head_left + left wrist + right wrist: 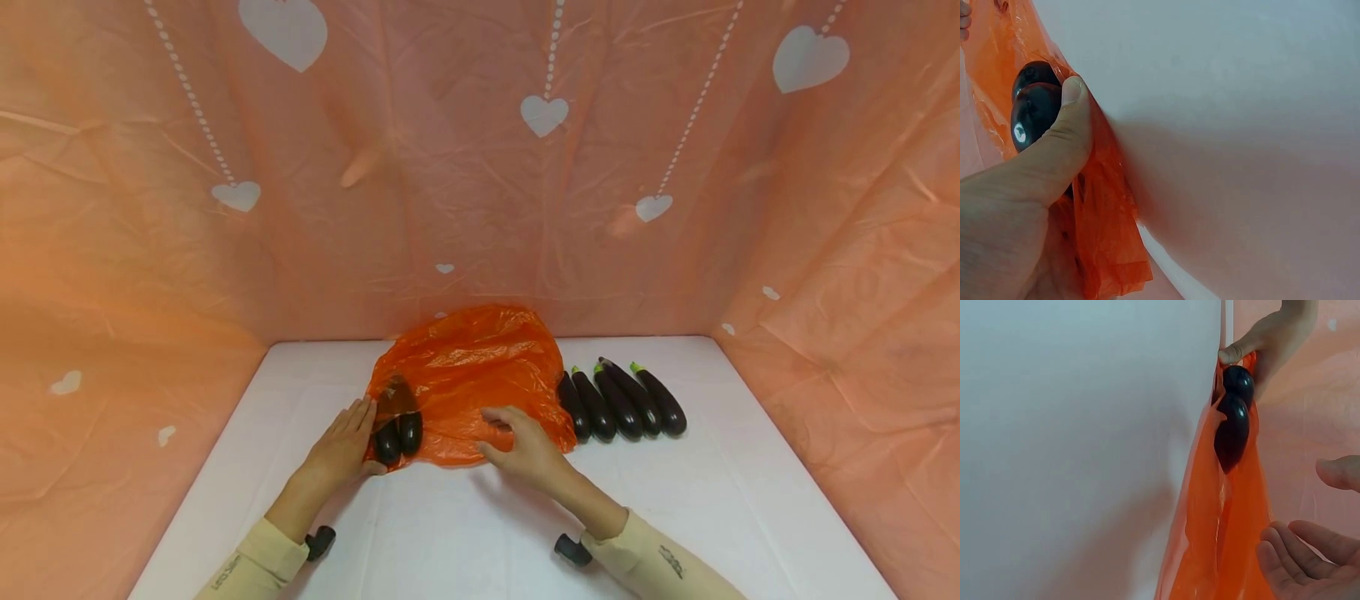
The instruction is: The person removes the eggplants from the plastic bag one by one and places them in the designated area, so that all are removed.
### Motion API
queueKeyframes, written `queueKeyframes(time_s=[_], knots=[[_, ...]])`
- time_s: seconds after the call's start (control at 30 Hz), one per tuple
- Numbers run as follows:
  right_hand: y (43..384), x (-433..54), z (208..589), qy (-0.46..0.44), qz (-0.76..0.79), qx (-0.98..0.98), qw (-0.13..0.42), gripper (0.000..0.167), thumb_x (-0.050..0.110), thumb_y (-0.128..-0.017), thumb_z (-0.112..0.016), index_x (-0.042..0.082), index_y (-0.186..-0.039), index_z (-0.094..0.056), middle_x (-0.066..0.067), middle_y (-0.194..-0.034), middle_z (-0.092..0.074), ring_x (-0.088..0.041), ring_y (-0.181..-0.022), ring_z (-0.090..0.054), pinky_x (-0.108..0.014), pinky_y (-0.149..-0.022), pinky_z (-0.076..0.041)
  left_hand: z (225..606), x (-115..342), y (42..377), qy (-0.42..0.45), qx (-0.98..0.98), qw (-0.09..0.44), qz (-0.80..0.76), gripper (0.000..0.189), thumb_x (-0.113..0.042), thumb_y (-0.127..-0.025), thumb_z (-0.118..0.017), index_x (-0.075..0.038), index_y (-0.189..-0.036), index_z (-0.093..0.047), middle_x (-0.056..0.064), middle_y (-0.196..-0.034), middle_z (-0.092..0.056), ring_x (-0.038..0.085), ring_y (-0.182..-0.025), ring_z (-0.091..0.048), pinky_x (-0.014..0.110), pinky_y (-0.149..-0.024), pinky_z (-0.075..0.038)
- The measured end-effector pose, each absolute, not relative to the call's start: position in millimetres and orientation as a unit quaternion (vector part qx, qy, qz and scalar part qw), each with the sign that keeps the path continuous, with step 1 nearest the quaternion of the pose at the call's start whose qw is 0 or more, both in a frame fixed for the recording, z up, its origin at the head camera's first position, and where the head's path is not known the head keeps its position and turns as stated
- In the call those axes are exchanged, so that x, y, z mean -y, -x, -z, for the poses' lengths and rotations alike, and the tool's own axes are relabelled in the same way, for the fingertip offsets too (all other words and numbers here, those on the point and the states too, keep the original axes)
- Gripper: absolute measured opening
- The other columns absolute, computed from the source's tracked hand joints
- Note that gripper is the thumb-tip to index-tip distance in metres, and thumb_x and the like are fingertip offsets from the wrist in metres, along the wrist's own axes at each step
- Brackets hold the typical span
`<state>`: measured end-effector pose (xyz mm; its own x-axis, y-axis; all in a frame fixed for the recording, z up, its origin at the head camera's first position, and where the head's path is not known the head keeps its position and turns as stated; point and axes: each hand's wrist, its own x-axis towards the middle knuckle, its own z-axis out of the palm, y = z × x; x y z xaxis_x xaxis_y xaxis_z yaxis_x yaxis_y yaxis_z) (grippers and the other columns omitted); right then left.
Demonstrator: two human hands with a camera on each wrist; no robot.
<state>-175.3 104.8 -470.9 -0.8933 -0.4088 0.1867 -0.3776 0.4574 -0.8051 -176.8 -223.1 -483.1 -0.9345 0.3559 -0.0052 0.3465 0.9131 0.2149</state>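
An orange plastic bag [480, 375] lies spread on the white table. Two dark eggplants [410, 432] sit at its left end, their rounded ends showing and their upper parts under the film. My left hand [341, 446] holds the bag's left edge beside them; its thumb [1066, 125] lies over the edge against the film, fingers stretched along the outside. My right hand [525, 450] hovers above the bag's front part, its fingers apart from the thumb and nothing between them. In the right wrist view its fingers [1304, 550] are loosely bent.
Several more eggplants [618, 408] lie side by side at the bag's right, the nearest partly against its edge. White table [420, 542] runs toward me. Pinkish-orange sheeting with white hearts [480, 208] walls the back and both sides.
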Motion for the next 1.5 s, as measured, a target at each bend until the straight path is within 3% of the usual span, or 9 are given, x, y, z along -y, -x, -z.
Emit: queueKeyframes(time_s=[1.1, 1.33, 1.5], knots=[[188, -48, 486, 0.214, 0.486, -0.844, 0.074, 0.052, 0.021, -0.097, -0.081, -0.007, -0.138, -0.064, -0.018, -0.128, -0.069, -0.034, -0.116, -0.068, -0.05, -0.103, -0.058, 479, 221, 176, -0.173, -0.979, 0.03, -0.1, 0.106, -0.033, -0.084, -0.091, 0.021, -0.155, -0.034, 0.039, -0.165, -0.033, 0.054, -0.155, -0.031, 0.061, -0.127, -0.029], [191, -36, 492, 0.202, 0.507, -0.833, 0.088, 0.05, 0.021, -0.096, -0.083, -0.008, -0.133, -0.066, -0.017, -0.121, -0.071, -0.029, -0.107, -0.069, -0.042, -0.096, -0.061, 479, 221, 177, -0.177, -0.978, 0.03, -0.103, 0.107, -0.034, -0.083, -0.092, 0.021, -0.155, -0.035, 0.04, -0.164, -0.034, 0.054, -0.154, -0.032, 0.061, -0.127, -0.029], [192, -29, 496, 0.191, 0.527, -0.823, 0.092, 0.047, 0.019, -0.093, -0.086, -0.007, -0.128, -0.067, -0.016, -0.111, -0.072, -0.02, -0.096, -0.067, -0.029, -0.088, -0.06, 480, 222, 177, -0.18, -0.979, 0.027, -0.097, 0.105, -0.034, -0.084, -0.091, 0.021, -0.155, -0.035, 0.039, -0.164, -0.034, 0.053, -0.154, -0.032, 0.061, -0.127, -0.03]])
